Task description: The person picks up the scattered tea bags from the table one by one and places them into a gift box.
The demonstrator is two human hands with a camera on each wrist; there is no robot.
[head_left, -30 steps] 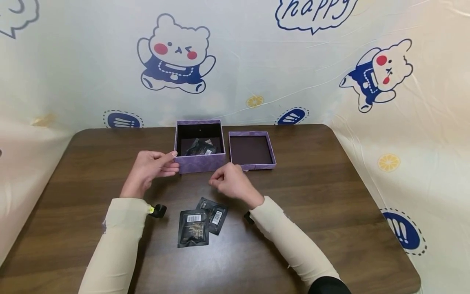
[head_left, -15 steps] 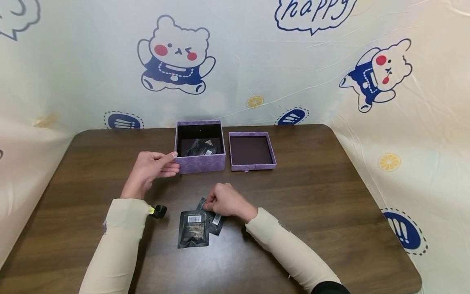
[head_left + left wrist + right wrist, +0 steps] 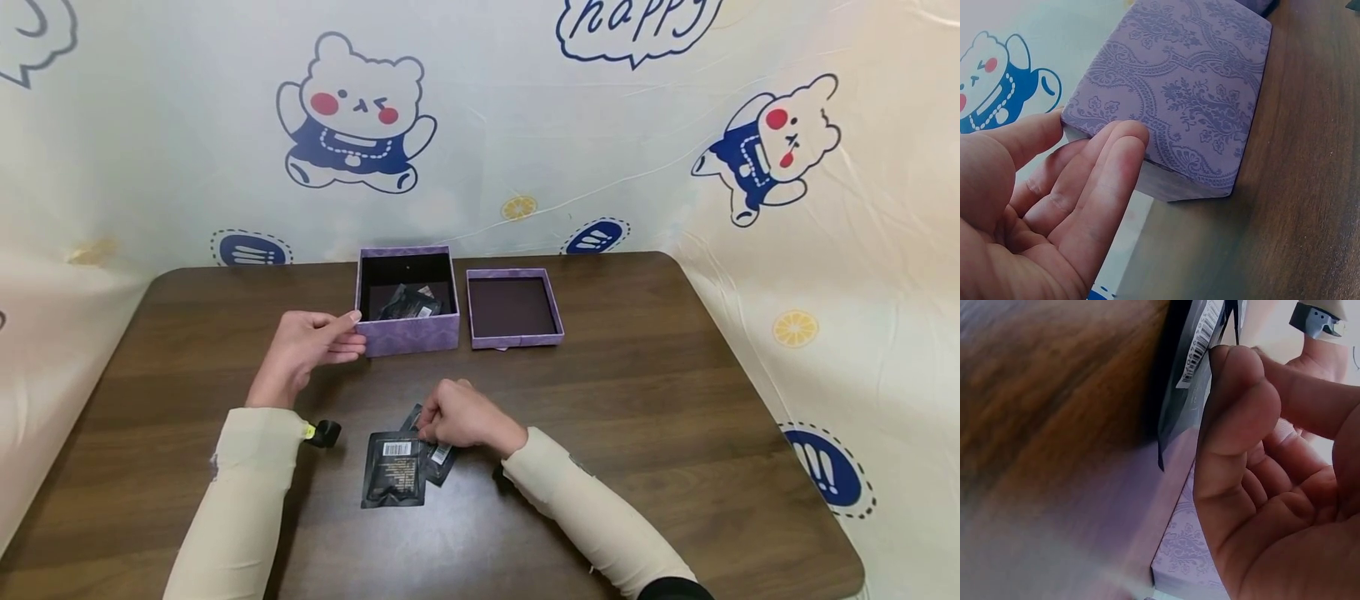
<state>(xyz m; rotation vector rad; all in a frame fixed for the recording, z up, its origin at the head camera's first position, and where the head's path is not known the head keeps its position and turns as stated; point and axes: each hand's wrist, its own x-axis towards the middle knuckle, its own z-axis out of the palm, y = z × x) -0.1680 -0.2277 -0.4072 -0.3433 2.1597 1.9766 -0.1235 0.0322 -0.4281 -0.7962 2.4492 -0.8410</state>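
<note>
A purple patterned box (image 3: 408, 337) without its lid stands at the back of the table, with black sachets (image 3: 411, 303) inside. At its front left corner my left hand (image 3: 300, 346) holds it, thumb on the upper corner and fingertips against the front face (image 3: 1179, 94). Nearer me, two black sachets with barcodes overlap on the wood. My right hand (image 3: 461, 414) pinches the back one (image 3: 440, 462) between thumb and forefinger; its barcode side (image 3: 1194, 356) appears tilted in the right wrist view. The front sachet (image 3: 393, 479) lies flat beside it.
Right of the box lies its purple lid (image 3: 517, 342), inside facing up. The brown wooden table (image 3: 637, 400) runs back to a patterned cloth (image 3: 480, 133) with cartoon bears. A small black wrist camera (image 3: 326, 432) sits by the left cuff.
My right hand has come down from beside the box to the sachets and pinched the back one, which has shifted slightly. My left hand stays at the box corner.
</note>
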